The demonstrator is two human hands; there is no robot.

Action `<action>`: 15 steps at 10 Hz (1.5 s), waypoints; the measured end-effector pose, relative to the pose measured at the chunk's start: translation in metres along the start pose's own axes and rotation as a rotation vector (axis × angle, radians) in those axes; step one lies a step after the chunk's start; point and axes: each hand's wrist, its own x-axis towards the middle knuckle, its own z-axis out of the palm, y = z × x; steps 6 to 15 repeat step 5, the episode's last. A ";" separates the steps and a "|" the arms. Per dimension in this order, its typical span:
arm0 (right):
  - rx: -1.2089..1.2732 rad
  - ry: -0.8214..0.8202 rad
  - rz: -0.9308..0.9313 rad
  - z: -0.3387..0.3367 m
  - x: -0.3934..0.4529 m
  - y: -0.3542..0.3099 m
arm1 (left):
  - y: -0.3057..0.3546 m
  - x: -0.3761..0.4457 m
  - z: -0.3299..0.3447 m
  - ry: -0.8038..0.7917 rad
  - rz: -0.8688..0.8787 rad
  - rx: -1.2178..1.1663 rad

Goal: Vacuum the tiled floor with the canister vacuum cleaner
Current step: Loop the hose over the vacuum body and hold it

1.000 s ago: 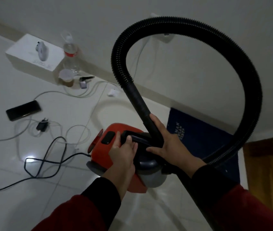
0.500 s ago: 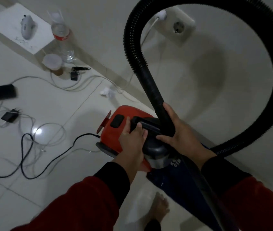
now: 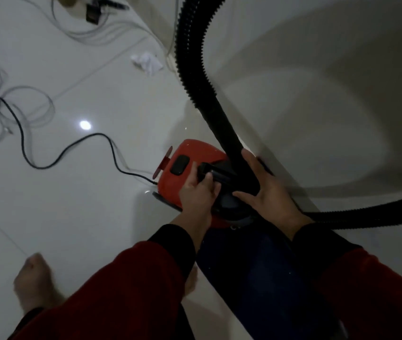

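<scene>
The red canister vacuum (image 3: 190, 157) is in the middle of the head view, over the white tiled floor (image 3: 77, 207) close to the wall. My left hand (image 3: 198, 192) is closed around its black carry handle (image 3: 215, 173). My right hand (image 3: 266, 190) grips the base of the black hose (image 3: 195, 57) where it joins the canister. The ribbed hose rises out of the top of the view and comes back in at the right. The vacuum's black power cord (image 3: 72, 148) snakes left across the tiles.
A dark blue mat (image 3: 251, 273) lies under the canister toward me. My bare foot (image 3: 35, 280) stands at lower left. A crumpled white tissue (image 3: 147, 62) lies by the wall. White cables (image 3: 18, 104) and small dark gadgets (image 3: 93, 13) litter the upper left.
The view has tipped further down and toward the wall. The canister now sits lower over the blue mat, and my foot has come into view. Both hands keep their grips.
</scene>
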 end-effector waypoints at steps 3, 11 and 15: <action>-0.011 -0.012 0.012 0.029 -0.031 0.083 | -0.079 0.019 -0.018 -0.077 -0.052 0.058; -0.251 -0.011 -0.008 0.029 -0.049 0.068 | -0.045 -0.003 -0.034 -0.167 -0.052 0.499; -0.251 -0.011 -0.008 0.029 -0.049 0.068 | -0.045 -0.003 -0.034 -0.167 -0.052 0.499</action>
